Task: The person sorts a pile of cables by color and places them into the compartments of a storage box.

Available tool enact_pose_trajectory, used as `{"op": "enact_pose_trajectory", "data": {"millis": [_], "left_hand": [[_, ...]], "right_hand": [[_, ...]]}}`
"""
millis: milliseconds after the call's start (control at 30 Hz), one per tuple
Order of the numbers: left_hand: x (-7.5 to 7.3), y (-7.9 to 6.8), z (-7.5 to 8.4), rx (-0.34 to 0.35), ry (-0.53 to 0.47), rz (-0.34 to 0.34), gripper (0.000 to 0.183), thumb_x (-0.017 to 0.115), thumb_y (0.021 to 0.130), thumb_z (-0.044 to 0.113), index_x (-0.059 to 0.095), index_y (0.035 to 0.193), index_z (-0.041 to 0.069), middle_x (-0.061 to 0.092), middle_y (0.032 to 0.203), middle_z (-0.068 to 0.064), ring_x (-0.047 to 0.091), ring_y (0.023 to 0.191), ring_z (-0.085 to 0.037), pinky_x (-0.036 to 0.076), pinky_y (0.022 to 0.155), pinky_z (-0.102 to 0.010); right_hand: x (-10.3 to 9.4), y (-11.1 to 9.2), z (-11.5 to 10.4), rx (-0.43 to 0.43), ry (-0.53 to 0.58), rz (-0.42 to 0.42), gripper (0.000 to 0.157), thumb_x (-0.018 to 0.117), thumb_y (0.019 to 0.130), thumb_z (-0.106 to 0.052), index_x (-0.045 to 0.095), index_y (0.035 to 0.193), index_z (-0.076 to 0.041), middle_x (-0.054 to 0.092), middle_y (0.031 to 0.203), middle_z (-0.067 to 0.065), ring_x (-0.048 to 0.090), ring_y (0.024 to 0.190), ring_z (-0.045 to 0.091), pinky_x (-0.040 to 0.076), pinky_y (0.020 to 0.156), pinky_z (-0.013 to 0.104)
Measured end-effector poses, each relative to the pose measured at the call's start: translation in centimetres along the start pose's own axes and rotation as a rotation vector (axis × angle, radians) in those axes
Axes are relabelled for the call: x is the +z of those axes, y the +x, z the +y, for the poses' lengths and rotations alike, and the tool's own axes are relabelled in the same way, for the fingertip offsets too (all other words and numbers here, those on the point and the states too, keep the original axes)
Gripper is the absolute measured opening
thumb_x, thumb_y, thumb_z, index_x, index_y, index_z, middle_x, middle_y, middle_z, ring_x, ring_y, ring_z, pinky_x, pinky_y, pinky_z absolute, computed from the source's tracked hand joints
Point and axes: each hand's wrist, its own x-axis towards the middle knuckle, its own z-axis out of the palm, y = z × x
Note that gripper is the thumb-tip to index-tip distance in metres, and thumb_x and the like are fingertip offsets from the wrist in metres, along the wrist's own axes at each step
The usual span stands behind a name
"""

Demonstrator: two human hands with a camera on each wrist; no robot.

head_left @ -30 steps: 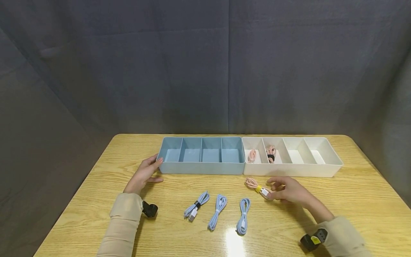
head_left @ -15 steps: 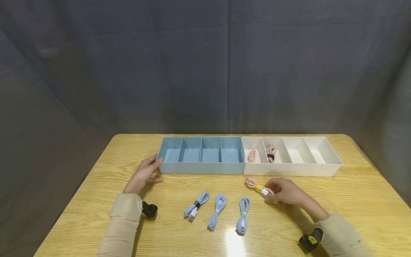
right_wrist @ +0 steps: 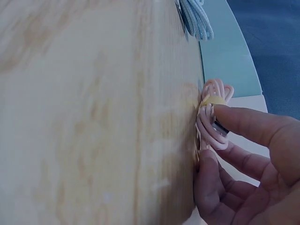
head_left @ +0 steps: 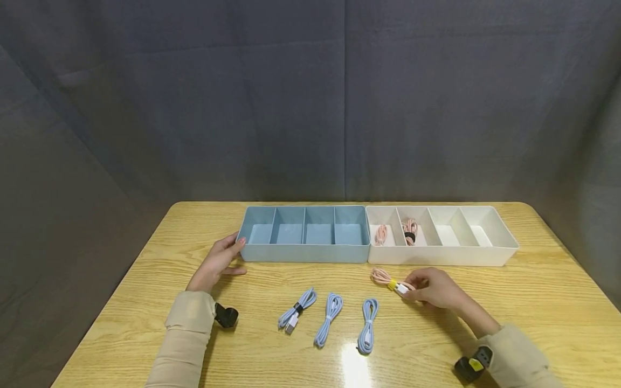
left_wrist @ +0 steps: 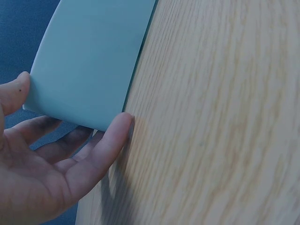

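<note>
A blue divided storage box [head_left: 305, 253] and a white divided box [head_left: 441, 255] stand end to end. My left hand [head_left: 220, 260] rests against the blue box's left end; in the left wrist view its thumb touches the rim and the relaxed fingers [left_wrist: 101, 154] lie along the end wall. My right hand [head_left: 434, 289] pinches the connector end of a bundled pink charging cable [head_left: 381, 276] with a yellow tie, which lies on the table. In the right wrist view the thumb [right_wrist: 253, 123] presses near the tie. Some of the right fingertips are hidden behind the cable.
Three bundled blue cables, a black-tied one [head_left: 297, 311], a middle one [head_left: 328, 320] and a right one [head_left: 367, 326], lie on the wooden table [head_left: 262, 345]. Pink cables [head_left: 381, 235] occupy the white box's two left compartments. A dark curtain [head_left: 291, 108] hangs behind.
My right hand has moved in on the pink cable's connector end, and its fingers have closed on it. The left hand and the boxes have stayed put.
</note>
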Motion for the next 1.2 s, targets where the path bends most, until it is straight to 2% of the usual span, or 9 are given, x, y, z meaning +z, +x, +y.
{"op": "enact_pose_trajectory", "data": {"millis": [200, 667, 967, 1200], "left_hand": [[0.0, 0.0, 0.0, -0.005, -0.005, -0.003, 0.059, 0.041, 0.098, 0.029, 0.017, 0.146, 0.006, 0.022, 0.146, -0.02, 0.026, 0.13, -0.038, 0.055, 0.074, -0.042], [0.0, 0.0, 0.1, 0.003, 0.003, -0.003, 0.058, 0.041, 0.099, 0.028, 0.017, 0.146, 0.005, 0.022, 0.146, -0.02, 0.027, 0.13, -0.037, 0.055, 0.074, -0.042], [0.0, 0.2, -0.4, 0.011, 0.028, 0.009, 0.068, 0.045, 0.094, 0.041, 0.019, 0.146, 0.006, 0.024, 0.145, -0.02, 0.028, 0.129, -0.038, 0.055, 0.073, -0.04], [-0.2, 0.5, -0.8, 0.006, 0.027, 0.008, 0.071, 0.048, 0.092, 0.045, 0.02, 0.146, 0.008, 0.026, 0.145, -0.016, 0.029, 0.129, -0.034, 0.056, 0.072, -0.037]], "right_hand": [[-0.1, -0.1, 0.4, 0.011, -0.004, 0.034, 0.014, 0.074, 0.072, -0.008, 0.064, 0.08, -0.001, 0.054, 0.064, 0.0, 0.046, 0.052, 0.008, 0.04, 0.041, 0.02], [-0.5, -0.8, 0.7, 0.069, 0.187, -0.036, 0.024, 0.073, 0.076, -0.011, 0.064, 0.09, 0.007, 0.058, 0.072, 0.006, 0.052, 0.061, 0.013, 0.05, 0.05, 0.025], [-0.8, -1.4, 0.7, 0.072, 0.237, -0.022, 0.026, 0.07, 0.078, -0.007, 0.062, 0.095, 0.011, 0.059, 0.079, 0.009, 0.058, 0.065, 0.015, 0.054, 0.054, 0.028], [-1.2, -1.7, 0.4, 0.078, 0.267, -0.009, 0.027, 0.068, 0.079, -0.006, 0.061, 0.098, 0.012, 0.058, 0.08, 0.009, 0.058, 0.065, 0.014, 0.054, 0.055, 0.028]]}}
